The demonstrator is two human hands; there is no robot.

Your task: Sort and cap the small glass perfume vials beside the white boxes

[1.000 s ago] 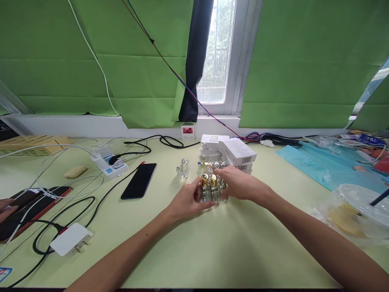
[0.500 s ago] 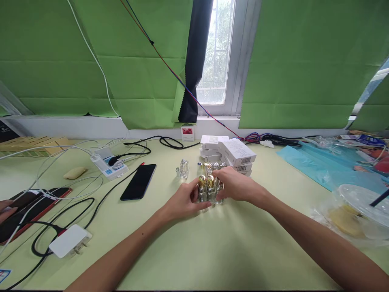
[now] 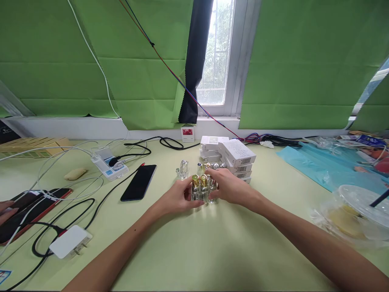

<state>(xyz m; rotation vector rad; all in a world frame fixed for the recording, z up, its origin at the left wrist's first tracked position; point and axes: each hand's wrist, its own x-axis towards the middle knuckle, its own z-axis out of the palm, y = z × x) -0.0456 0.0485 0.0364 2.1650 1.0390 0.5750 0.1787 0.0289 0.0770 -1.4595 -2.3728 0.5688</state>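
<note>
Small clear glass bottles (image 3: 204,190) with gold caps stand upright in a tight group on the table. My left hand (image 3: 178,196) presses on the group's left side, thumb along the near base and fingers curled behind. From the right, my right hand (image 3: 232,187) grips the same group, its fingers partly hiding the bottles at that end. Just behind stands a row of more small bottles (image 3: 199,167) with shiny tops, partly covered by my right hand. An oval faceted glass bottle (image 3: 184,169) stands behind my left hand, a small shiny piece beside it.
White boxes (image 3: 238,152) are stacked behind my right hand. A black phone (image 3: 139,182), power strip (image 3: 109,164) and cables lie left. A white charger (image 3: 70,241) is near front left; another person's hand (image 3: 6,211) shows at the left edge. Right are a lidded plastic cup (image 3: 361,211) and blue sheet (image 3: 325,166).
Both hands have shifted slightly left, and the gold-capped bottles between them have moved left with them, away from the stacked boxes.
</note>
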